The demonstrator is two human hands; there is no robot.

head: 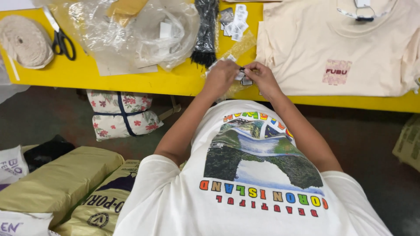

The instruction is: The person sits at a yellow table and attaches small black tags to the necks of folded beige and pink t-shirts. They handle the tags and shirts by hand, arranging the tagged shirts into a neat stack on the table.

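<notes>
Left hand (221, 78): at the yellow table's (87, 72) front edge, pinching small tags (243, 78).
Right hand (261, 76): touching the same tags.
Cream shirt (341, 43): flat, right end.
Scissors (61, 39): left end, beside tape roll (25, 41).
Black ties (205, 30): middle.

A long yellow table (131, 81) runs across the top of the view, its front edge lit evenly with no hard shadows. Below it lies a dull grey-green floor (363, 140), darker under the table's overhang. A floral cloth bag (122, 114) with dark blue straps sits on the floor just beneath the table edge. In the lower left corner, olive-yellow sacks (61, 179) lie stacked close together, with white printed sacks (11, 164) beside them and a black bundle (46, 150) between. At the far right edge another pale sack (409, 142) is partly in view.
</notes>
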